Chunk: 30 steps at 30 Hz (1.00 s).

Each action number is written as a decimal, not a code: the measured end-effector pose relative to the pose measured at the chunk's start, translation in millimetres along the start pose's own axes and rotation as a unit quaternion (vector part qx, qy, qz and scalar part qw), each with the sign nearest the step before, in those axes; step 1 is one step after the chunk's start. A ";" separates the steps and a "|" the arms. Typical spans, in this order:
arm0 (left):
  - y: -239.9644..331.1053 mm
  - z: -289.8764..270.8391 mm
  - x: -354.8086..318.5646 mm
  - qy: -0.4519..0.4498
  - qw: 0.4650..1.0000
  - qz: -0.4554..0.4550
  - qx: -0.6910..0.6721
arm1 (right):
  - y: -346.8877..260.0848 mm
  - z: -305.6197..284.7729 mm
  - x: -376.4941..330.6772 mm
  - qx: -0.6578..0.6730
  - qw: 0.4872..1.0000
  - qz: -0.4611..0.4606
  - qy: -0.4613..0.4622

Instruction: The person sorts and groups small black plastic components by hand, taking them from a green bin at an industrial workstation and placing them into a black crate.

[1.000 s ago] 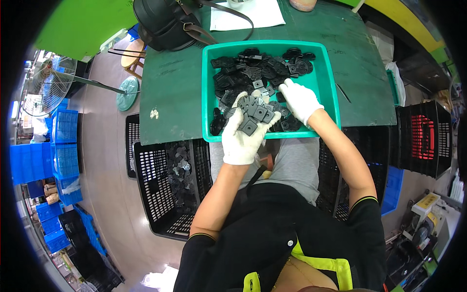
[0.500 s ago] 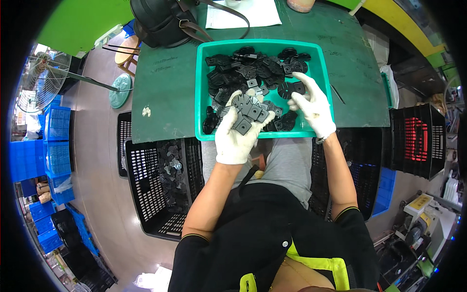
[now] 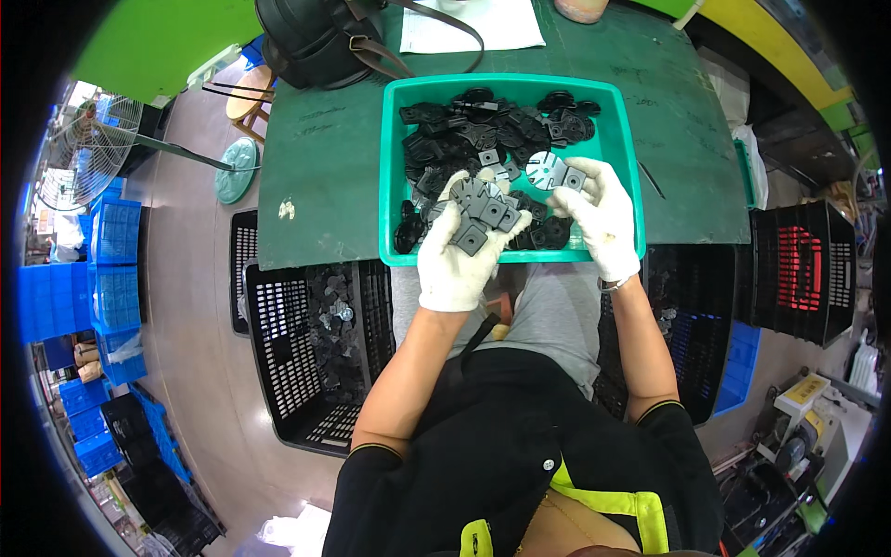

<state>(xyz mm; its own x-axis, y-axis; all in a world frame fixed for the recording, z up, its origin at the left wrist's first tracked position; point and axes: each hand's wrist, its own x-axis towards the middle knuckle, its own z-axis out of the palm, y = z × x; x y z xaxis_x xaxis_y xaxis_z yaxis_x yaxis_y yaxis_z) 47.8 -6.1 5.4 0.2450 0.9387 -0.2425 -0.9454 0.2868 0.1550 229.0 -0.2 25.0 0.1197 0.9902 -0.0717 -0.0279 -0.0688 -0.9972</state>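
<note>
Both my hands wear white gloves and are over a green plastic tray (image 3: 390, 167) heaped with flat black parts (image 3: 520, 135). Several dark grey parts (image 3: 475, 209), each with a slotted round end and a square tab with a hole, lie fanned in my left hand (image 3: 457, 269), its fingers curled round them. My right hand (image 3: 605, 223) pinches one such part (image 3: 557, 173) by its square tab between thumb and fingers. Its slotted disc points left and shines pale in the light. The right hand is above the tray's right side, apart from the left hand.
The tray rests on a green table (image 3: 325, 186). A black bag (image 3: 320, 42) and a white paper (image 3: 473, 28) lie behind it. Black crates (image 3: 288, 348) holding parts stand below the table, beside my legs. A fan (image 3: 97, 148) is at far left, near stacked blue bins (image 3: 113, 269).
My right hand has closed on the single part and tilted it, so its disc has turned from dark to shiny. The left hand still holds its fanned parts. The view has shifted slightly.
</note>
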 end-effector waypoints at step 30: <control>-0.5 -5.7 -0.4 -0.034 0.999 0.010 0.006 | 3.2 25.0 -21.0 -0.002 0.999 -0.039 0.029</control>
<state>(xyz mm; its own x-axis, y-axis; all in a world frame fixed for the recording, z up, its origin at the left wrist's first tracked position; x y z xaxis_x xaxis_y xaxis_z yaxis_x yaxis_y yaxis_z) 47.0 -7.6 0.0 0.2412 0.9549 -0.1733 -0.9477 0.2702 0.1697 201.6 -18.2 23.7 0.1790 0.9838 0.0052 -0.0127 0.0076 -0.9999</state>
